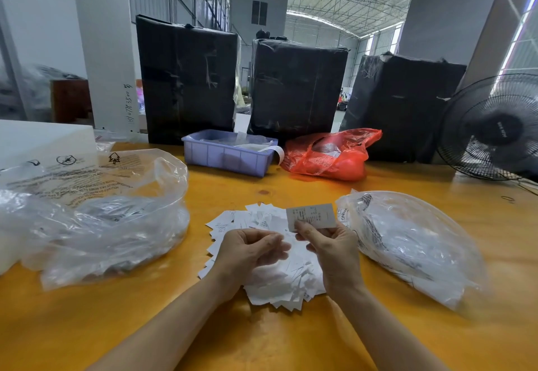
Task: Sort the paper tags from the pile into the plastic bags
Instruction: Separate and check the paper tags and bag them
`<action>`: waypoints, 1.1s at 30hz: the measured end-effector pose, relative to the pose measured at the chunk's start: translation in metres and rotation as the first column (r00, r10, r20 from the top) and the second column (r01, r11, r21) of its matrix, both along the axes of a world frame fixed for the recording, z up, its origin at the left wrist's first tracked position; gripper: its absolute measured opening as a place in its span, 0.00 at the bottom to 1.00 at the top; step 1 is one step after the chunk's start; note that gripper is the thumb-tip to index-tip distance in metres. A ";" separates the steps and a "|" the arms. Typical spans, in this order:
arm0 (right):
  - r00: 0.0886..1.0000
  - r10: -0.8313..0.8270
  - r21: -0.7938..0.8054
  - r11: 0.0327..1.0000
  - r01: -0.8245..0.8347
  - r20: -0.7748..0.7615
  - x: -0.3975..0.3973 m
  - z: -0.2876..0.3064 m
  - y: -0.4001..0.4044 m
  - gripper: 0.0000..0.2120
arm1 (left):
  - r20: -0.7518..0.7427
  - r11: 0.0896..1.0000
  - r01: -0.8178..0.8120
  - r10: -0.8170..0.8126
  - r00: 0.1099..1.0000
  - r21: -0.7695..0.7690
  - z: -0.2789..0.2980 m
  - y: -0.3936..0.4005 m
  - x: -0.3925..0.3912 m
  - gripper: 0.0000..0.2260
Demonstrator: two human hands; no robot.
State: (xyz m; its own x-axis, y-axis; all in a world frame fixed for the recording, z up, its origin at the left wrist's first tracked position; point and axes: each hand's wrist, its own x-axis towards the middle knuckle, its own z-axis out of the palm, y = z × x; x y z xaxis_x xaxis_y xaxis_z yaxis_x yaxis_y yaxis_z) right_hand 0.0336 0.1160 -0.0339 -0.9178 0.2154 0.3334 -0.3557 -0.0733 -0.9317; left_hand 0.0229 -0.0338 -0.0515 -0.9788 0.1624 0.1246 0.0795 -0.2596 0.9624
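Pinching one paper tag (311, 216) between thumb and fingers, the right hand (332, 249) holds it upright above the far edge of the pile of tags (279, 280), printed face toward the person. Left hand (250, 251) hovers over the pile's left half, fingers loosely curled, palm turned inward; holding nothing that I can see.

Pile sits at desk centre, loose white slips fanned out under both wrists. Orange-yellow desk (262, 338).

At 9 o'clock from the pile: large clear plastic bag (96, 219), mouth gaping, printed warning text on it, tags visible inside. At 3 o'clock: second clear bag (407, 242), lying flatter, also holding white tags; its near edge lies just beside the right hand.

At 12 o'clock, further back: lilac plastic bin (230, 156) with paper in it; red plastic bag (332, 155) to its right. Behind these, three black-wrapped parcels (297, 88) standing on end. At 2 o'clock, a black fan (495, 128).
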 end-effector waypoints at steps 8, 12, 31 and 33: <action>0.999 0.006 0.081 0.997 -0.003 -0.042 0.004 0.000 -0.005 0.08 | -0.010 1.000 0.007 -0.007 1.000 -0.007 0.000 0.000 0.000 0.07; 0.999 0.010 0.083 0.996 -0.007 -0.044 0.004 0.000 -0.005 0.07 | -0.004 1.000 0.016 -0.016 1.000 0.000 0.001 0.000 0.002 0.07; 0.948 0.233 0.198 0.940 -0.276 0.216 0.001 0.005 0.007 0.05 | -0.038 0.998 -0.064 0.065 0.997 0.010 0.001 -0.004 -0.003 0.11; 0.940 0.253 0.219 0.928 -0.302 0.227 0.001 0.006 0.009 0.05 | -0.031 0.999 -0.044 0.044 0.999 0.007 0.001 -0.004 -0.002 0.12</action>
State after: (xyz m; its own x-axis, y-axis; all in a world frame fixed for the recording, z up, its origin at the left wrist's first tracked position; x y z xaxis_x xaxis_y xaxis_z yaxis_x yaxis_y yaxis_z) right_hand 0.0343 0.1248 -0.0280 -0.9801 -0.1239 0.1552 -0.1677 0.0981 -0.9810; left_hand 0.0211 -0.0379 -0.0503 -0.9805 0.1187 0.1564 0.1211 -0.2613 0.9576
